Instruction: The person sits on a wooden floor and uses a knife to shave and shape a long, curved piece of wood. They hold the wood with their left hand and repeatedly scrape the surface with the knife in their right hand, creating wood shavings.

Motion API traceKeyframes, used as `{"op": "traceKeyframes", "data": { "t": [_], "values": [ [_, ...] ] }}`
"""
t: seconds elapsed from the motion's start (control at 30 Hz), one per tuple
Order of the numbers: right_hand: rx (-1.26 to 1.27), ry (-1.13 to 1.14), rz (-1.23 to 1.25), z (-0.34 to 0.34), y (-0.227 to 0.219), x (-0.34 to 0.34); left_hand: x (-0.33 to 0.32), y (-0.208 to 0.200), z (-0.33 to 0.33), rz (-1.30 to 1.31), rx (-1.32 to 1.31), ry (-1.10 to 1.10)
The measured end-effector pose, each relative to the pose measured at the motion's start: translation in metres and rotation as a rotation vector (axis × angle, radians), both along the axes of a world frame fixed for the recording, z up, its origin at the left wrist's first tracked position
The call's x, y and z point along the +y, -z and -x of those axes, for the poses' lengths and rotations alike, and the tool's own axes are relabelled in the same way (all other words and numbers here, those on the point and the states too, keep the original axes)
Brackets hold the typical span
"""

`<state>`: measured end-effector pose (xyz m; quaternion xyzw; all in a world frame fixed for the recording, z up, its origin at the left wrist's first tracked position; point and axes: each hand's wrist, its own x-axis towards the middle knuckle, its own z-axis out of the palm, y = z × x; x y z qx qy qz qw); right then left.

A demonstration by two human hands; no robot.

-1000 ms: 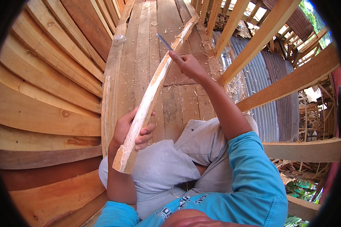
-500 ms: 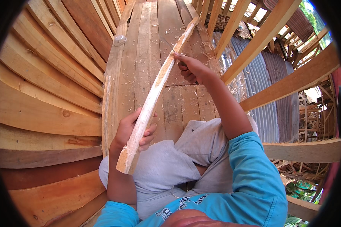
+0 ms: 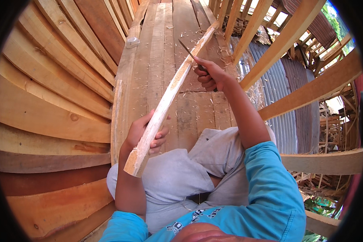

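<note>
A long pale wooden stick [image 3: 161, 108], partly whittled to white wood, slants from above my lap to the far right of the plank floor. Around its near part my left hand [image 3: 144, 132] is closed, with the cut end sticking out toward me. My right hand [image 3: 209, 74] is closed on the handle of a knife [image 3: 186, 49]. The thin dark blade crosses the stick's far half and points up to the left. Most of the handle is hidden in my fingers.
Wood shavings lie scattered over the plank floor [image 3: 157, 68]. A wall of boards [image 3: 48, 109] stands at the left. Wooden slats [image 3: 286, 40] line the right, with corrugated metal sheets [image 3: 282, 92] beyond. A small clear object [image 3: 132, 42] sits by the left floor edge.
The knife has swung so more of its blade shows above the stick. My right hand has shifted slightly right and down, and the stick's near end has risen a little.
</note>
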<state>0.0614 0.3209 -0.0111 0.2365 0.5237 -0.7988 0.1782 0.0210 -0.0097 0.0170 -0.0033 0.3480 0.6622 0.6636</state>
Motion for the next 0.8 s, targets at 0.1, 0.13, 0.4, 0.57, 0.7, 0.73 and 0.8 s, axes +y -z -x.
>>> {"op": "traceKeyframes", "data": {
  "t": [0.1, 0.13, 0.4, 0.57, 0.7, 0.73, 0.8],
  "values": [
    [0.03, 0.0, -0.013, -0.004, -0.002, 0.005, -0.003, 0.003, 0.003, -0.042, -0.04, 0.011],
    [0.034, -0.004, 0.004, -0.004, 0.0, 0.005, -0.004, 0.004, 0.005, -0.054, -0.056, 0.018],
    [0.42, -0.175, 0.057, -0.03, -0.03, 0.015, 0.011, 0.015, 0.006, -0.018, 0.008, 0.017],
    [0.321, -0.205, -0.151, -0.041, -0.035, 0.02, 0.014, 0.013, 0.007, 0.006, -0.001, 0.018],
    [0.344, -0.412, -0.151, -0.041, -0.041, 0.021, 0.012, 0.015, 0.01, 0.0, -0.036, 0.02],
    [0.343, -0.446, -0.138, -0.043, -0.041, 0.022, 0.012, 0.015, 0.01, -0.007, -0.048, 0.028],
    [0.348, 0.007, -0.187, -0.044, -0.041, 0.036, 0.012, 0.013, 0.01, 0.003, -0.048, 0.024]
  ]
}}
